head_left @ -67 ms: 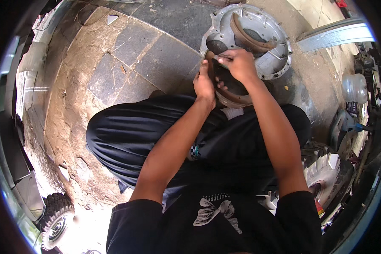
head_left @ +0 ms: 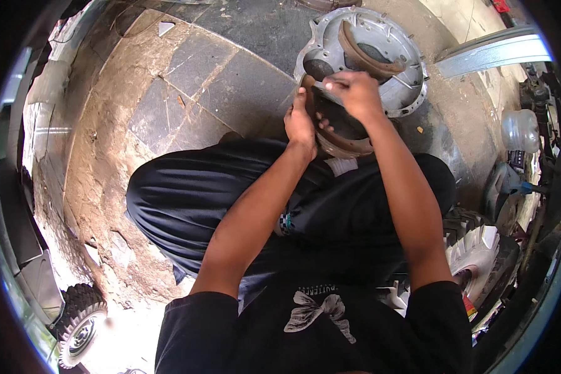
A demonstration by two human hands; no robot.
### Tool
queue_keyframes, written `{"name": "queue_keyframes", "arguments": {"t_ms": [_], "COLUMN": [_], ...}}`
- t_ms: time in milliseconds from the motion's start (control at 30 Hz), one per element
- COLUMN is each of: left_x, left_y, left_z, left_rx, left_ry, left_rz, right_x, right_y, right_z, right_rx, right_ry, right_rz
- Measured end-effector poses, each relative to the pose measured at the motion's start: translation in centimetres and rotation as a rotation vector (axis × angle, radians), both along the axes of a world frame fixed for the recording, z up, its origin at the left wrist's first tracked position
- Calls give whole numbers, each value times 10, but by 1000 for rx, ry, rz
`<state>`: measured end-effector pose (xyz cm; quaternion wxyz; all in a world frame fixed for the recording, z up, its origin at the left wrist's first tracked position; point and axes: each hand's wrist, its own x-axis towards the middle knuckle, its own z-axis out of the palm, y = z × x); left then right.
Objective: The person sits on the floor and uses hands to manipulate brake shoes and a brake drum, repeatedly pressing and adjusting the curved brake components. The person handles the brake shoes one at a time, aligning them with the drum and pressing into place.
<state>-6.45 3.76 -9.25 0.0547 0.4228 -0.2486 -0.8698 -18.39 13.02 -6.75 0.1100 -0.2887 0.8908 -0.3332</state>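
My left hand (head_left: 301, 126) is closed around one side of a rusty brown, curved brake shoe (head_left: 346, 147), its thumb along the outer edge and its fingertips showing inside the curve. The shoe is tilted above my folded legs. At its upper end is my right hand (head_left: 359, 95), closed in a pinch on a thin, flat greyish piece whose kind I cannot make out. Just beyond lies a round grey metal housing (head_left: 324, 38) with holes along its rim. A second brake shoe (head_left: 363, 61) rests inside that housing.
Dark floor tiles (head_left: 230, 81) meet rough, broken ground at the left. A metal channel (head_left: 495, 53) extends from the right, with a clear plastic container (head_left: 520, 131) below it. Toy-like treaded wheels stand at lower right (head_left: 477, 255) and lower left (head_left: 84, 330).
My right hand has shifted slightly right along the shoe's upper end, its fingers turned a little. The left hand and the shoe stay nearly in place.
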Motion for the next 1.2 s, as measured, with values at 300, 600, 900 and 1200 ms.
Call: {"name": "queue_keyframes", "arguments": {"t_ms": [300, 600, 900, 1200], "left_x": [7, 28, 36, 32], "left_y": [-26, -37, -29, -18], "left_z": [35, 114, 125, 119], "left_rx": [-295, -125, -212, -258], "left_ry": [378, 733, 662, 664], "left_rz": [59, -49, -67, -102], "right_x": [20, 16, 23, 27], "right_y": [52, 36, 45, 50], "right_z": [72, 87, 93, 102], "right_rx": [-663, -925, -1058, -1153], "right_ry": [-489, -625, -776, -934], "right_rz": [-321, -264, -169, -85]}}
